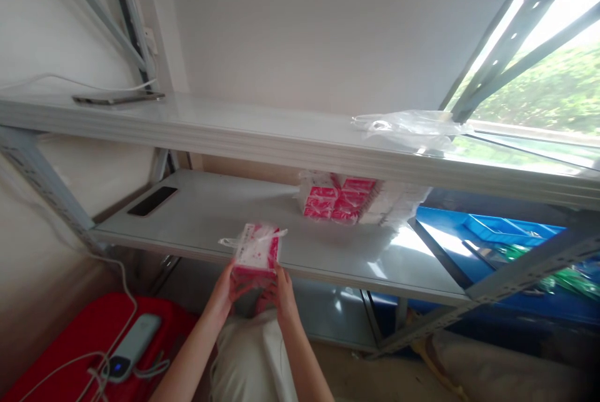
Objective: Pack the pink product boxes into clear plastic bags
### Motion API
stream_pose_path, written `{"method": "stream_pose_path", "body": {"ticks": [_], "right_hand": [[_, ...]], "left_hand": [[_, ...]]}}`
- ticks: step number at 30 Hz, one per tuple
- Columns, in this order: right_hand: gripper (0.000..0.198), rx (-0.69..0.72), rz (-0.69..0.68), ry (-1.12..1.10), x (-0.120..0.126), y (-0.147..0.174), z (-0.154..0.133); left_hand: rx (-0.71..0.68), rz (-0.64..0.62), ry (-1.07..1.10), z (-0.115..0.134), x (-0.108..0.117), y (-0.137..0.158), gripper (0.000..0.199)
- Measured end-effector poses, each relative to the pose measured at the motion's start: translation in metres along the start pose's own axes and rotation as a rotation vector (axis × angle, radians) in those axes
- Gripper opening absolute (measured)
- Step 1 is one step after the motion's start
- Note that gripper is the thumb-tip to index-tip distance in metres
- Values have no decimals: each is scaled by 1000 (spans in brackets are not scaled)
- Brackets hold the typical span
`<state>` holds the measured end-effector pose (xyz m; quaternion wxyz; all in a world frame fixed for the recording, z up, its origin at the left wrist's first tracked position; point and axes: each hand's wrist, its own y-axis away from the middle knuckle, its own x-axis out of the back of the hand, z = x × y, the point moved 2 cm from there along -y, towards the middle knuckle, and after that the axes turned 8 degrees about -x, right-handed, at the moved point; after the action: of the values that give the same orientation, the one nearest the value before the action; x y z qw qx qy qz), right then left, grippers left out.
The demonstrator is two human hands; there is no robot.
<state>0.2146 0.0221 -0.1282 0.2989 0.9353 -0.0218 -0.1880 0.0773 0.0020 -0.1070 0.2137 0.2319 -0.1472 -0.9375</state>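
Observation:
A white and pink box in clear plastic wrap (257, 247) is held between my two hands, just in front of the middle shelf's edge. My left hand (233, 286) grips its left side, fingers curled underneath. On the right side, my right hand (280, 289) holds it with the thumb along the edge. Loose plastic sticks out at both sides of the box's top. Farther back on the middle shelf (225, 205) stand several pink and white boxes (340, 199), stacked in rows and wrapped in clear plastic.
A phone (152, 201) lies on the middle shelf's left end; another dark flat device (119, 98) rests above. Crumpled clear bags (412, 124) lie on the upper shelf. A power bank (134, 346) with cables sits on a red surface (84, 333). Blue trays (510, 230) stand at right.

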Motion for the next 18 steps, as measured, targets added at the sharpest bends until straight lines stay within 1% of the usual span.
{"method": "stream_pose_path", "body": {"ticks": [3, 5, 8, 11, 13, 15, 16, 18], "right_hand": [[45, 52, -19, -13, 3, -1, 5], [48, 109, -2, 0, 7, -1, 9], [53, 207, 39, 31, 15, 1, 12], [59, 266, 30, 43, 23, 9, 8], [61, 284, 15, 33, 28, 15, -3], [60, 333, 21, 23, 32, 19, -23], [59, 369, 22, 26, 34, 19, -38], [58, 451, 13, 54, 36, 15, -75]], "left_hand": [[-26, 43, 89, 2, -1, 5, 10], [-40, 47, 90, -1, -2, 10, 7], [-64, 67, 88, -12, 0, 17, 8], [-106, 44, 81, -23, -1, 20, 14], [-153, 21, 88, -24, -9, 19, 18], [-213, -12, 100, -18, -25, 17, 24], [-244, -44, 105, -12, -37, 15, 28], [-306, -123, 111, 3, -69, 8, 33]]}}
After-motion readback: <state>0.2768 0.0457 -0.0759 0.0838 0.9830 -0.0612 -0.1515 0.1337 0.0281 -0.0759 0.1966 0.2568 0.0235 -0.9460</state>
